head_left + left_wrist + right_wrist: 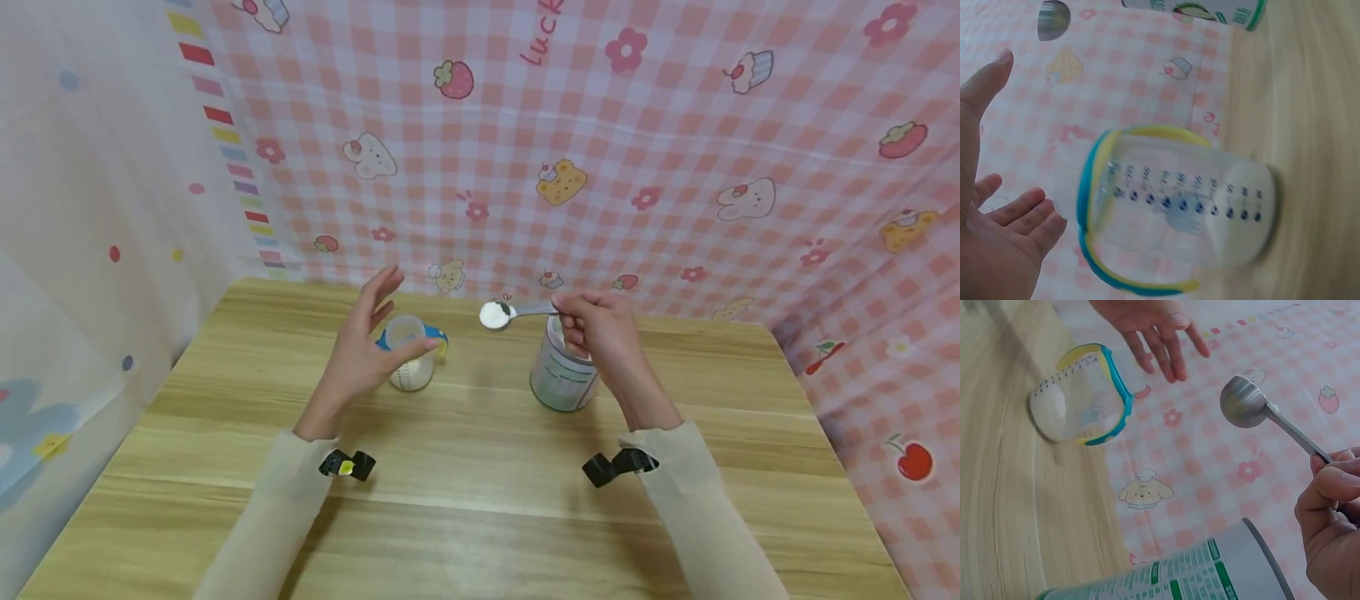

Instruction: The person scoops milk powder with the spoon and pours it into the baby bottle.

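My right hand pinches the handle of a metal measuring spoon, its bowl heaped with white powder in the head view. The spoon is held in the air between a baby bottle and a powder can. Clear, with blue and yellow handles and printed marks, the bottle stands without a lid, white powder in its bottom. My left hand is spread beside the bottle's mouth, thumb apart from the fingers, holding nothing. The can, white with green print, stands below my right hand, which partly covers its top.
A wood-grain table bears the bottle and can. Behind it hangs a pink checked cloth with cartoon prints, which also covers the right side. A pale curtain hangs on the left. Each wrist wears a black camera strap.
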### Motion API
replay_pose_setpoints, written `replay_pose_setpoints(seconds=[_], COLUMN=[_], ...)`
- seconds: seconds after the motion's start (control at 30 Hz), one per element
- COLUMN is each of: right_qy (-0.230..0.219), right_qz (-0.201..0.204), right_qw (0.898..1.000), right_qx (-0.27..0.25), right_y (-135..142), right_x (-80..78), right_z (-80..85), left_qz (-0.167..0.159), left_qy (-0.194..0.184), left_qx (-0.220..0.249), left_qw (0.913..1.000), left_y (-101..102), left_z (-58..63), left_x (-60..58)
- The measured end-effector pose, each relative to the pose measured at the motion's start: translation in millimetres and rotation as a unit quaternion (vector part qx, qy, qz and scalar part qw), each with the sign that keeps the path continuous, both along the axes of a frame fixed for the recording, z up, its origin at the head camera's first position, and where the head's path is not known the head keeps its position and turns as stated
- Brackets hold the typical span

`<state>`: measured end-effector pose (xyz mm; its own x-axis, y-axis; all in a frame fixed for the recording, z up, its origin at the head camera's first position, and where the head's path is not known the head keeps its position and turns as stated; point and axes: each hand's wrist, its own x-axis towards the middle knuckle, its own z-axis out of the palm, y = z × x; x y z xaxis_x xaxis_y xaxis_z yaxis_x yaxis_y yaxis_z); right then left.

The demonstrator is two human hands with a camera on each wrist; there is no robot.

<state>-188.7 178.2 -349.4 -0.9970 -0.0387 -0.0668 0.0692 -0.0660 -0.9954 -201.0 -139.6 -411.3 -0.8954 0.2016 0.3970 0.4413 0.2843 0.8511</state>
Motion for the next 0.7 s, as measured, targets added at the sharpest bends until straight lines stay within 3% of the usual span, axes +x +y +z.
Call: replay_pose_setpoints(seconds=[0.3, 0.7], right_qy=[-0.034, -0.013], right_qz=[-0.003, 0.024], right_qw=[0.999, 0.999], right_qx=[0.024, 0.026], right_y=[-15, -38], right_x=[-4.8, -10.3], right_z=[1.9, 0.1], left_qz=[0.005, -0.007], left_qy=[-0.025, -0.087], left_qx=[-0.01, -0.003], left_qw=[0.9996, 0.9962], left_y=[-12, -23], left_z=[-17.1, -39.8], left_x=[-1.2, -4.5])
